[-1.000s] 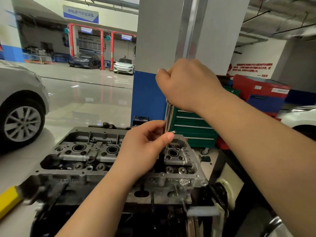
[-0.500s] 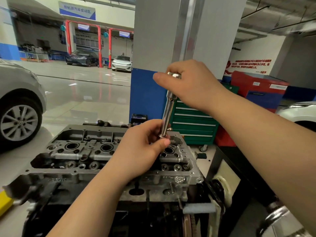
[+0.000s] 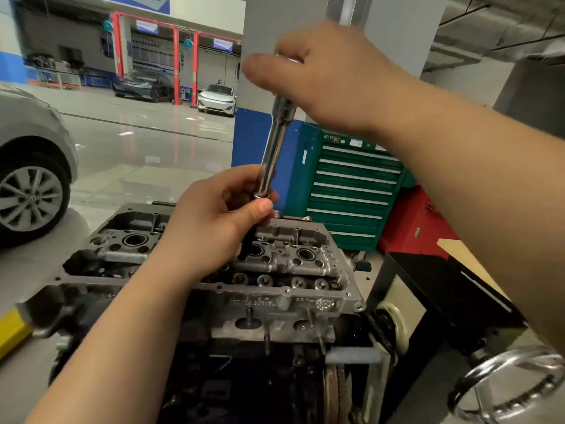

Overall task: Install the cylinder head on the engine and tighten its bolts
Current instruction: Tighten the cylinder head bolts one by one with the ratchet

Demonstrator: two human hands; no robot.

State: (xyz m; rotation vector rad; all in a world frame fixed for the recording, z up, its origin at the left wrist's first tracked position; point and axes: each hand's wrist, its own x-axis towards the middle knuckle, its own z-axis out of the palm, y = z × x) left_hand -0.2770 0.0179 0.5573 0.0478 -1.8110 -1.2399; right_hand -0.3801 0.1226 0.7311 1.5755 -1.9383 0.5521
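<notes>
The grey aluminium cylinder head [image 3: 287, 264] sits on top of the dark engine block [image 3: 244, 377]. A chrome socket extension bar [image 3: 273, 151] stands tilted above the head's middle. My right hand [image 3: 330, 78] grips the bar's top end, where a wrench head is mostly hidden under the fingers. My left hand [image 3: 214, 218] pinches the bar's lower end between thumb and fingers, just above the head. A dark bit or bolt [image 3: 246, 243] hangs below the left hand over a round hole in the head.
A green drawer tool cabinet [image 3: 351, 185] and a red cabinet [image 3: 419, 221] stand behind the engine. The engine stand's chrome handwheel [image 3: 504, 384] is at lower right. A silver car [image 3: 30, 166] is on the left, a pillar [image 3: 305, 56] straight ahead.
Both hands have lifted the extension bar higher above the head, and the right hand has risen toward the top of the view. The camera has tilted down, nearer the engine.
</notes>
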